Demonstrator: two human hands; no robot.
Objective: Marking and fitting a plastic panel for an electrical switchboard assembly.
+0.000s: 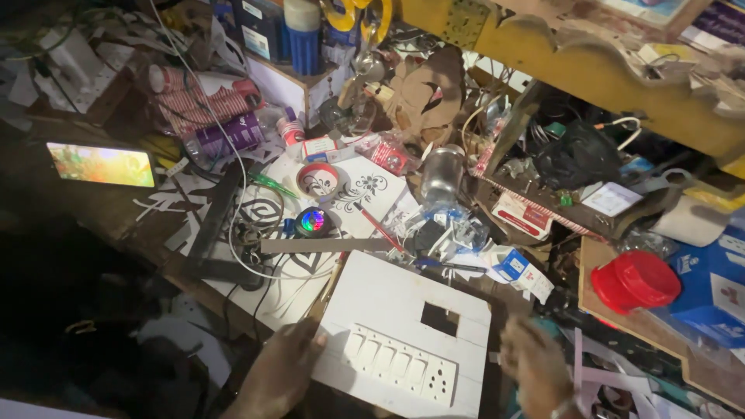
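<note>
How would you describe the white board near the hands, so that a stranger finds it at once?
Look at the near edge of the cluttered workbench, between the left hand and the right hand. The white board lies flat there, touched by the left hand. Unlike the patterned paper sheets behind it, it carries a row of white switches and a square hole.

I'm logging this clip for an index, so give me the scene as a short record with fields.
setting: cluttered workbench
main item: white board with a square cutout and a row of white switches
left hand: touching the board's left edge
right hand: blurred, beside the board's right edge, contact unclear
nearby: metal ruler, red lid, lit phone screen
</note>
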